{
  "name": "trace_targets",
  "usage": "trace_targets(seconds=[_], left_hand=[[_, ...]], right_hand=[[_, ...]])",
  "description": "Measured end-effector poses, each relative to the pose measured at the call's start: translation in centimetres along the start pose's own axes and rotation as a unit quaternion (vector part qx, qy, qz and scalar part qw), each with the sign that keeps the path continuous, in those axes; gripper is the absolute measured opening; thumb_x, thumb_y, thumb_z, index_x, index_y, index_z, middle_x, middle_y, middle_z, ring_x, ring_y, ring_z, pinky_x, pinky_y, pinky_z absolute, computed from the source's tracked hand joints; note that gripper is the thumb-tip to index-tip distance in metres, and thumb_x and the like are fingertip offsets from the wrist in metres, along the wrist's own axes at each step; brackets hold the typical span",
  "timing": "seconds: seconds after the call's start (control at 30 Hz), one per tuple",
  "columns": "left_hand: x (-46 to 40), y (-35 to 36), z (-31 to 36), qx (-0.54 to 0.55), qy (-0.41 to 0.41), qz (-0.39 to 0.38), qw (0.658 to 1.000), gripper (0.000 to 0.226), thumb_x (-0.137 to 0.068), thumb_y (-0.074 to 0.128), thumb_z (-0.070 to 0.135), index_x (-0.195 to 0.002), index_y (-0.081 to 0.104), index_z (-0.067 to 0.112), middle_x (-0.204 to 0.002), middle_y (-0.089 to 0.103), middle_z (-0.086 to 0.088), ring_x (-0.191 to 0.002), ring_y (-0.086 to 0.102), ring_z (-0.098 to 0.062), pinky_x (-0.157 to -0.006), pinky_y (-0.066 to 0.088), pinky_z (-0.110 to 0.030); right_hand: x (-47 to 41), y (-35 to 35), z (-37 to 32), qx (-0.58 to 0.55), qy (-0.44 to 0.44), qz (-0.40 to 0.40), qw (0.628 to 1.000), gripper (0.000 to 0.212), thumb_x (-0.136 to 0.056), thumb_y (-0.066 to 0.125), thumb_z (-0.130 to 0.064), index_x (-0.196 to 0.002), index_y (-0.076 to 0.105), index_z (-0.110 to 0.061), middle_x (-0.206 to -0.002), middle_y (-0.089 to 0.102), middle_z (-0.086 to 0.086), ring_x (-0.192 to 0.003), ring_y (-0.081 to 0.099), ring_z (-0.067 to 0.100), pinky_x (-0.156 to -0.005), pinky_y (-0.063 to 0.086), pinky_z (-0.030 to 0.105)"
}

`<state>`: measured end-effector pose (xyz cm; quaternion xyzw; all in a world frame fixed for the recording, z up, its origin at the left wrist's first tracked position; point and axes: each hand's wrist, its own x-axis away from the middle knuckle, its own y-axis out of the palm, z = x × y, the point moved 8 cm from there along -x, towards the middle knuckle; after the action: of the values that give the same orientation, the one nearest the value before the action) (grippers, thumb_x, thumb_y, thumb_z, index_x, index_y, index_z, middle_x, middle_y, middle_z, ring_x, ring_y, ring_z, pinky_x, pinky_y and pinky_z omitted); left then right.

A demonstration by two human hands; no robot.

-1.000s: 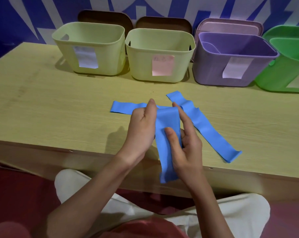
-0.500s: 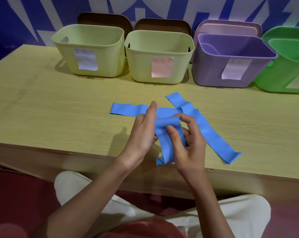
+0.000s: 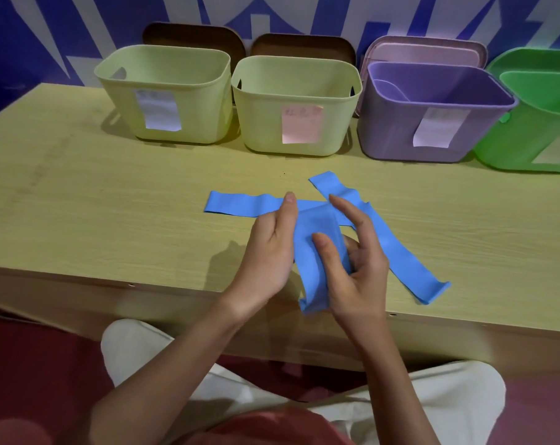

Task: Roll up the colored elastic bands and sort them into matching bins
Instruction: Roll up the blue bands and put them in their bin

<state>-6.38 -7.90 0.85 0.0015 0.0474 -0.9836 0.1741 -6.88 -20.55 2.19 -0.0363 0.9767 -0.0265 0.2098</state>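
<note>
I hold a blue elastic band (image 3: pixel 315 248) between both hands above the table's near edge, its top part wound into a flat roll and its loose tail hanging down over the edge. My left hand (image 3: pixel 270 248) grips the roll's left side. My right hand (image 3: pixel 357 261) pinches the band, thumb on its front and fingers behind. Two more blue bands lie flat on the table: one (image 3: pixel 240 205) stretches left, another (image 3: pixel 397 248) runs diagonally to the right edge.
Four bins stand along the back of the wooden table (image 3: pixel 111 194): two pale yellow-green ones (image 3: pixel 166 91) (image 3: pixel 296 104), a purple one (image 3: pixel 432 114) and a green one (image 3: pixel 538 117), each with a paper label. Lids lean behind them.
The hanging tail has grown shorter as the band is wound up between my hands. My right index finger has lifted and straightened above the roll.
</note>
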Motion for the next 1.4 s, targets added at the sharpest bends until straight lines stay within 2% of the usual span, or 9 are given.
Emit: trace_targets(seconds=[0.1,0.3,0.43,0.57,0.73,0.9,1.0,1.1,1.4], left_hand=[[0.3,0.8,-0.7,0.021,-0.066,-0.024,0.997,0.041,-0.101,0.036,0.036,-0.071,0.038,0.009,-0.058,0.027,-0.008,-0.047,0.028,-0.014,-0.043,0.025,-0.022],[0.9,1.5,-0.2,0.042,-0.098,-0.069,0.992,0.034,-0.100,0.036,0.036,-0.083,0.049,0.011,-0.059,0.029,-0.008,-0.045,0.027,-0.011,-0.039,0.022,-0.019],[1.0,1.7,1.0,-0.006,-0.021,-0.109,0.994,0.058,-0.101,0.034,0.045,-0.062,0.040,0.002,-0.052,0.027,-0.003,-0.046,0.026,-0.012,-0.045,0.024,-0.026],[1.0,0.9,1.0,-0.037,0.032,-0.053,0.997,0.049,-0.101,0.038,0.035,-0.064,0.037,0.004,-0.059,0.031,-0.006,-0.056,0.030,-0.016,-0.053,0.026,-0.032],[1.1,0.6,-0.6,0.042,-0.089,-0.025,0.995,0.040,-0.101,0.036,0.032,-0.073,0.051,0.008,-0.060,0.044,-0.009,-0.056,0.042,-0.018,-0.047,0.031,-0.023],[1.4,1.3,-0.9,0.095,-0.142,-0.074,0.982,0.038,-0.099,0.033,0.023,-0.062,0.036,0.017,-0.042,0.028,0.003,-0.036,0.018,-0.010,-0.039,0.016,-0.016],[1.7,1.9,-0.9,0.099,-0.151,-0.105,0.978,0.036,-0.098,0.033,0.023,-0.062,0.034,0.018,-0.042,0.026,0.004,-0.035,0.016,-0.009,-0.040,0.014,-0.017],[1.9,2.2,-1.0,0.092,-0.161,-0.125,0.975,0.041,-0.099,0.035,0.032,-0.060,0.031,0.020,-0.042,0.023,0.004,-0.036,0.015,-0.009,-0.041,0.013,-0.017],[1.9,1.5,0.5,0.031,0.026,-0.073,0.997,0.050,-0.099,0.038,0.041,-0.063,0.036,0.007,-0.053,0.029,0.003,-0.048,0.027,-0.010,-0.045,0.024,-0.021]], right_hand=[[-0.1,-0.1,-0.1,-0.007,-0.003,0.003,1.000,0.034,-0.088,0.060,-0.009,-0.117,0.055,-0.025,-0.057,0.052,-0.002,-0.042,0.035,0.000,-0.047,0.028,0.006],[0.1,-0.6,0.7,-0.032,0.023,0.015,0.999,0.015,-0.082,0.065,-0.027,-0.095,0.058,-0.030,-0.076,0.066,-0.008,-0.054,0.053,0.015,-0.053,0.044,0.021],[0.0,-1.2,0.9,-0.016,0.031,0.024,0.999,0.014,-0.079,0.069,-0.022,-0.088,0.059,-0.025,-0.054,0.055,-0.013,-0.046,0.045,0.003,-0.050,0.035,0.011],[0.0,-0.8,0.7,-0.027,0.029,0.005,0.999,0.013,-0.078,0.071,-0.030,-0.086,0.061,-0.033,-0.053,0.056,-0.001,-0.048,0.045,0.004,-0.048,0.038,0.019],[0.3,-0.3,0.5,-0.046,0.031,-0.021,0.998,0.030,-0.082,0.067,-0.021,-0.105,0.059,-0.038,-0.051,0.051,-0.005,-0.048,0.043,0.002,-0.052,0.037,0.013],[0.2,-0.5,-0.1,-0.023,-0.001,-0.040,0.999,0.037,-0.086,0.065,-0.013,-0.118,0.058,-0.031,-0.055,0.048,-0.004,-0.049,0.040,0.006,-0.054,0.035,0.014],[-0.1,-0.9,-0.6,-0.017,-0.014,-0.037,0.999,0.033,-0.084,0.068,-0.010,-0.109,0.061,-0.030,-0.078,0.066,0.002,-0.058,0.054,0.005,-0.059,0.042,0.014],[-0.3,-1.4,-0.3,-0.012,0.011,-0.023,1.000,0.021,-0.081,0.070,-0.014,-0.095,0.065,-0.028,-0.087,0.069,-0.015,-0.075,0.064,0.001,-0.069,0.047,0.015],[-0.2,-1.7,0.8,-0.047,0.067,-0.008,0.997,0.018,-0.078,0.070,-0.021,-0.093,0.067,-0.011,-0.077,0.071,-0.006,-0.068,0.066,0.009,-0.062,0.049,0.020]])
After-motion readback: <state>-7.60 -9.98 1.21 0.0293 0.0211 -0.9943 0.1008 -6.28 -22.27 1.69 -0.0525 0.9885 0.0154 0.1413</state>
